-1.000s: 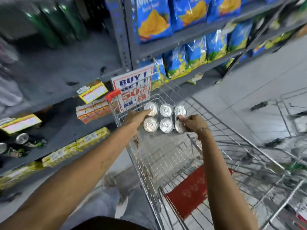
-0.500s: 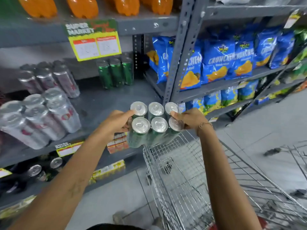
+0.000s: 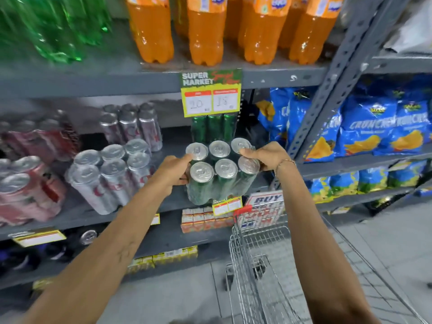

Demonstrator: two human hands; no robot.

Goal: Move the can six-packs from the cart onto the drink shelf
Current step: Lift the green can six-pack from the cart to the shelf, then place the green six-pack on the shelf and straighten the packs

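Observation:
A six-pack of green cans [image 3: 222,174] with silver tops is held between my two hands at the front edge of the grey drink shelf [image 3: 173,202]. My left hand [image 3: 171,170] grips its left side and my right hand [image 3: 264,156] grips its right side. Whether the pack's bottom rests on the shelf or hangs just above it I cannot tell. Behind it stand more green cans [image 3: 214,128]. The wire cart [image 3: 259,265] is below and to the right, its basket partly cut off by the frame.
Silver can six-packs [image 3: 109,176] and red packs [image 3: 28,190] stand to the left on the same shelf. Orange bottles [image 3: 205,31] fill the shelf above, with a price sign [image 3: 211,93] hanging down. A grey upright post [image 3: 327,94] and blue chip bags [image 3: 374,129] are to the right.
Both hands lifted the green six-pack out of the cart and carried it up and forward to the drink shelf. The view swung up from the cart to the shelves.

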